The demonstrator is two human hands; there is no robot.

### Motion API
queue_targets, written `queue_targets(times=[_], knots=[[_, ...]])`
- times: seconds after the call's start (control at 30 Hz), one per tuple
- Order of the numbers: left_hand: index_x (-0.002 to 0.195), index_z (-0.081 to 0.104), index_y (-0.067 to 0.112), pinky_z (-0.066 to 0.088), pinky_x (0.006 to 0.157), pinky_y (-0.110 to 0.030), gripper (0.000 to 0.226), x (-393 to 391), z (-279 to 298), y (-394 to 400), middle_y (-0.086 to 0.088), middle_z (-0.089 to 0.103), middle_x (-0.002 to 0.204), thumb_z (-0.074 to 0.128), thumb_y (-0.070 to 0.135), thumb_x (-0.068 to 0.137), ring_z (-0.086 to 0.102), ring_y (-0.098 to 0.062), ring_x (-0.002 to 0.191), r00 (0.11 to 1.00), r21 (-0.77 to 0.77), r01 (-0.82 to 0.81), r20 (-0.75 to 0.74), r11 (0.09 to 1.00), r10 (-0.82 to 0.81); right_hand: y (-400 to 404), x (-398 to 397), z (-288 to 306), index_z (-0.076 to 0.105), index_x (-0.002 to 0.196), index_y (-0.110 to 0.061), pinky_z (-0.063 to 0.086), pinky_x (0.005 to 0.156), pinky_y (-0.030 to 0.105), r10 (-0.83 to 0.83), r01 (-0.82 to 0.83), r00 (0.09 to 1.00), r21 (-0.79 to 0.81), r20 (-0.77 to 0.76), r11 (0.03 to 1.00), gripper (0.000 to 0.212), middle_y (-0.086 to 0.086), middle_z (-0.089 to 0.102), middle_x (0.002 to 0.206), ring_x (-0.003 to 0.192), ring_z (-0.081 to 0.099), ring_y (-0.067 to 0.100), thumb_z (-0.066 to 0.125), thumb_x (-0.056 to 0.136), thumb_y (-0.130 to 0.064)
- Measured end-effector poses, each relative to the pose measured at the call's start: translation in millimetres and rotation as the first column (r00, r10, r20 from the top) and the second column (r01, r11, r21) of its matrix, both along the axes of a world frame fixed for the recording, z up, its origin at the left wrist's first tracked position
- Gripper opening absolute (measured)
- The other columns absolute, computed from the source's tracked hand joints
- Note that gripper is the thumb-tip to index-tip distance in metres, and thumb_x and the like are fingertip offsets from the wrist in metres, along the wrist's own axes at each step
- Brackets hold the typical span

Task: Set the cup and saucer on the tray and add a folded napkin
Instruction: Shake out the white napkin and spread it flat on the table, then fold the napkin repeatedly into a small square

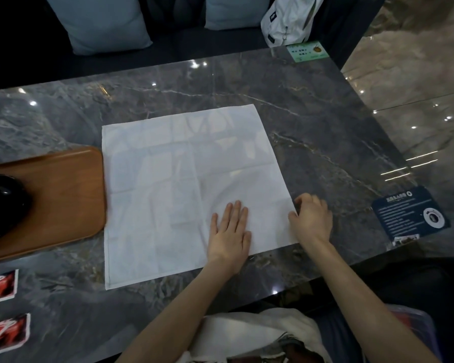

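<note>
A white cloth napkin (184, 179) lies spread flat and unfolded on the dark marble table (312, 121). My left hand (230, 231) presses flat on its near right part, fingers straight. My right hand (311, 218) has curled fingers pinching the napkin's right edge near the corner. A wooden tray (68, 189) sits at the left, touching the napkin's left edge. A glossy black cup (3, 203) stands on the tray, cut off by the frame's left side. No saucer can be made out beneath it.
Two red-and-white cards (0, 286) lie at the near left. A dark blue card (410, 216) sits near the table's right edge, a green one (307, 51) at the far edge. Blue cushions (108, 24) and a white bag (291, 19) rest on the bench behind.
</note>
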State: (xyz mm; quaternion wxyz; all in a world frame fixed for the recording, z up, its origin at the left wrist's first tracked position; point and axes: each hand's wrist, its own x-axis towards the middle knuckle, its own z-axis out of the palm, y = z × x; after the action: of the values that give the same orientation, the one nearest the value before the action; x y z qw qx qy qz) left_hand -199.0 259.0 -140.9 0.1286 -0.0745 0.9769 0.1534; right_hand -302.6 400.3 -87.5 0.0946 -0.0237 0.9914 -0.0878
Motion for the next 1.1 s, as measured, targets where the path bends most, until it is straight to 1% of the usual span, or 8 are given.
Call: queue_targets(times=[0.17,0.27,0.37,0.53,0.63,0.8,0.97,1.1], knots=[[0.144,-0.001,0.013,-0.008,0.115,-0.048,0.063,0.3,0.0,12.0,-0.005,-0.006,0.154,0.002,0.04,0.087,-0.007,-0.022,0.141,0.998,-0.038,-0.06,0.001,0.998,0.06,-41.0,7.4,-10.1,0.065,0.097,-0.005,0.043,0.085,0.037,0.294,-0.329,0.943,-0.287,-0.156,0.9,0.017,0.011,0.066,0.101,0.098,0.056,0.03,0.054,0.084,-0.002],[0.135,0.043,0.01,0.026,0.11,-0.048,0.058,-0.5,8.1,16.9,-0.008,0.044,0.143,0.029,0.036,0.085,0.035,-0.023,0.134,0.996,0.006,-0.085,-0.007,0.996,0.085,-71.9,9.4,-19.0,0.059,0.117,-0.008,0.034,0.1,0.025,0.398,-0.367,0.917,-0.438,-0.024,0.82,0.029,0.009,0.059,0.123,0.118,0.049,0.022,0.043,0.093,-0.006],[0.126,0.053,0.007,0.043,0.096,-0.048,0.054,-4.1,19.8,-2.1,-0.009,0.057,0.131,0.035,0.031,0.08,0.051,-0.022,0.123,0.976,0.067,-0.201,-0.072,0.977,0.206,-91.6,5.2,-30.5,0.041,0.136,-0.006,0.014,0.114,0.026,0.495,-0.435,0.868,-0.418,0.041,0.797,0.042,0.011,0.037,0.147,0.138,0.028,0.021,0.032,0.097,-0.018],[0.125,0.053,0.004,0.034,0.101,-0.054,0.053,-13.9,8.6,-58.4,-0.013,0.053,0.135,0.031,0.026,0.082,0.047,-0.028,0.126,0.939,-0.016,-0.336,-0.08,0.942,0.334,-85.8,2.9,-47.3,0.04,0.138,-0.01,0.013,0.114,0.032,0.567,-0.554,0.824,-0.229,-0.014,0.8,0.064,0.011,0.037,0.147,0.138,0.03,0.024,0.016,0.085,-0.037],[0.135,0.042,0.005,0.023,0.108,-0.053,0.06,-26.0,4.2,-91.0,-0.014,0.038,0.146,0.022,0.032,0.085,0.034,-0.031,0.135,0.944,0.016,-0.309,-0.114,0.951,0.309,-92.4,-4.7,-44.7,0.064,0.107,-0.008,0.028,0.098,0.031,0.528,-0.554,0.831,-0.173,-0.178,0.814,0.046,0.014,0.065,0.114,0.108,0.059,0.031,0.032,0.077,-0.024],[0.147,0.01,0.013,0.002,0.116,-0.043,0.06,-60.4,9.9,-133.9,-0.005,0.0,0.157,0.006,0.038,0.092,-0.002,-0.021,0.144,0.958,-0.042,-0.282,-0.059,0.958,0.28,-130.9,-43.9,-29.9,0.065,0.085,-0.009,0.039,0.079,0.033,0.539,-0.572,0.82,-0.266,-0.191,0.776,0.034,0.006,0.067,0.086,0.085,0.061,0.029,0.035,0.076,-0.02],[0.139,0.035,0.008,0.029,0.108,-0.049,0.058,-81.4,2.7,-137.6,-0.009,0.034,0.149,0.017,0.033,0.09,0.031,-0.026,0.137,0.959,-0.056,-0.275,-0.084,0.96,0.27,-182.4,-89.0,-19.4,0.066,0.097,-0.006,0.046,0.084,0.036,0.642,-0.685,0.728,-0.259,-0.239,0.681,0.024,0.01,0.069,0.099,0.098,0.062,0.029,0.049,0.081,-0.003],[0.136,0.041,0.01,0.029,0.109,-0.045,0.053,-82.8,-5.2,-131.7,-0.007,0.043,0.144,0.026,0.033,0.09,0.039,-0.024,0.133,0.947,-0.04,-0.304,-0.125,0.952,0.297,-221.1,-125.6,-15.2,0.045,0.133,-0.009,0.025,0.11,0.034,0.711,-0.711,0.698,-0.196,-0.086,0.675,0.038,0.01,0.043,0.143,0.133,0.036,0.024,0.039,0.095,-0.012]])
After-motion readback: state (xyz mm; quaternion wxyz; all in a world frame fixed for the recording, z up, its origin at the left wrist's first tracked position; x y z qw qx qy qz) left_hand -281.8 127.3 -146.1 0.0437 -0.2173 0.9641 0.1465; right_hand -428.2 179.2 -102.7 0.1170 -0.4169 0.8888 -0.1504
